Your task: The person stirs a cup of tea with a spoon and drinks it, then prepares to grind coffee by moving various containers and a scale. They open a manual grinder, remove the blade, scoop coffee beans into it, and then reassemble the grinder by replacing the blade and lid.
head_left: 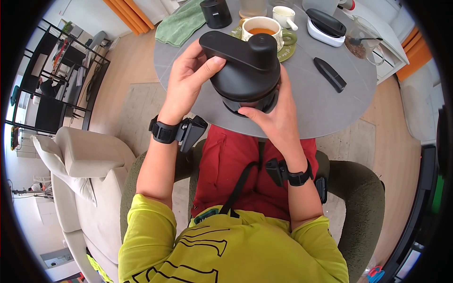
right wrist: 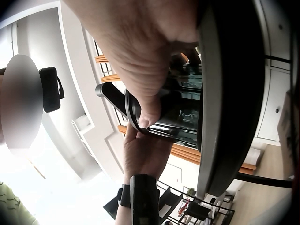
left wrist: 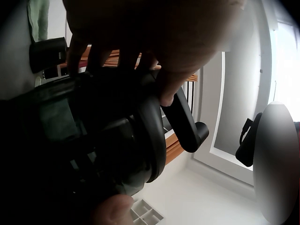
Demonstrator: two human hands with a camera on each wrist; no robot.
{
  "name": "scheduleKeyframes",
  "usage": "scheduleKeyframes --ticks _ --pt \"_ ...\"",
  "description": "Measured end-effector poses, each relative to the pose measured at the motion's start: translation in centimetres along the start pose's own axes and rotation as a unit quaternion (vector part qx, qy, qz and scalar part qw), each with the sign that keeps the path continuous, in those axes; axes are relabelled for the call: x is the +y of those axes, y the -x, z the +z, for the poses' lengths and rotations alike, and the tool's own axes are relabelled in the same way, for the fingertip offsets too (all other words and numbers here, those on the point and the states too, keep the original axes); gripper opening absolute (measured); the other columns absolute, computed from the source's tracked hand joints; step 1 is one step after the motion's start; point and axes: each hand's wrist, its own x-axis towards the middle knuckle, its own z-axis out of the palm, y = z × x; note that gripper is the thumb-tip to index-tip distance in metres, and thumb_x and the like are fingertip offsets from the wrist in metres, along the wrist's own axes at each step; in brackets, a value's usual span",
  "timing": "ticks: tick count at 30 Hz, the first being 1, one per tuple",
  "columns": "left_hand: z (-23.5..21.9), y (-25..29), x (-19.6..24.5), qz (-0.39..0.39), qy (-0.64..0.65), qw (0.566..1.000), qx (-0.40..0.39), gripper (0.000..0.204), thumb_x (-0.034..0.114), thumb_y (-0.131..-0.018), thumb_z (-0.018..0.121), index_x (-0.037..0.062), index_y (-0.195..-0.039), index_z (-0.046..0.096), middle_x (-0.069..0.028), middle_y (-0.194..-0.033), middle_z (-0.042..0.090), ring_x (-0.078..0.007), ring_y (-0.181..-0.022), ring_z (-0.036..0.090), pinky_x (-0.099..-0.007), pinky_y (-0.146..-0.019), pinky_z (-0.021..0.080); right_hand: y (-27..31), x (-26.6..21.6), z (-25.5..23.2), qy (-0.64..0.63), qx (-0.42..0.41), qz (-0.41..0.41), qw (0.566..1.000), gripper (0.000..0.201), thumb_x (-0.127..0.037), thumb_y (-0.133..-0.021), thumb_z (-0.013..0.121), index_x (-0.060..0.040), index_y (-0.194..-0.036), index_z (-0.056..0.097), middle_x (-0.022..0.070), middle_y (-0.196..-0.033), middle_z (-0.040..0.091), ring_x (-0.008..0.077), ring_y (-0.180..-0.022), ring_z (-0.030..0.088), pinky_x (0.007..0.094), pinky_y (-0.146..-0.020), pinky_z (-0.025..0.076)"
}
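1. Left fingers (head_left: 207, 70) grasp the black jar (head_left: 245, 81) near its top, thumb by the crank handle (head_left: 229, 48).
2. Right fingers (head_left: 257, 114) clasp its lower body.
3. The jar is at the grey counter's (head_left: 325, 113) near edge.
4. Beyond, a mug (head_left: 245, 32) sits on a green saucer (head_left: 289, 52).

2 grips (head_left: 183, 81), 2 wrist cams (head_left: 191, 133), 1 blk crank pot (head_left: 245, 79), 2 cups (head_left: 283, 19), 1 plate (head_left: 289, 51), 1 cloth (head_left: 178, 23) & 1 rnd bench (head_left: 332, 111)
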Motion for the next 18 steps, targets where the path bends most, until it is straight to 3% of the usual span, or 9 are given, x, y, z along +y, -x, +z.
scheduleKeyframes --ticks 17,18 --pt "-0.6 -1.4 0.2 0.010 -0.004 0.997 -0.072 0.034 0.013 -0.092 0.062 0.0011 -0.124 0.056 -0.0049 -0.113 0.065 -0.0119 -0.105 0.058 -0.0272 -0.093 0.044 0.1 0.3 0.0 -0.027 0.015 -0.006 0.999 0.099 -0.026 -0.065 0.088 0.0025 -0.141 0.031 0.0217 -0.133 0.049 0.0352 -0.122 0.051 0.0420 -0.100 0.042" --pt "-0.6 -1.6 0.5 0.023 -0.030 0.995 -0.088 0.035 0.021 -0.093 0.059 0.0011 -0.122 0.057 -0.0092 -0.119 0.063 -0.0164 -0.109 0.057 -0.0310 -0.097 0.043 0.2 0.2 0.0 -0.029 0.012 -0.005 1.000 0.099 -0.025 -0.065 0.088 0.0026 -0.141 0.031 0.0217 -0.133 0.049 0.0351 -0.122 0.051 0.0421 -0.101 0.042"
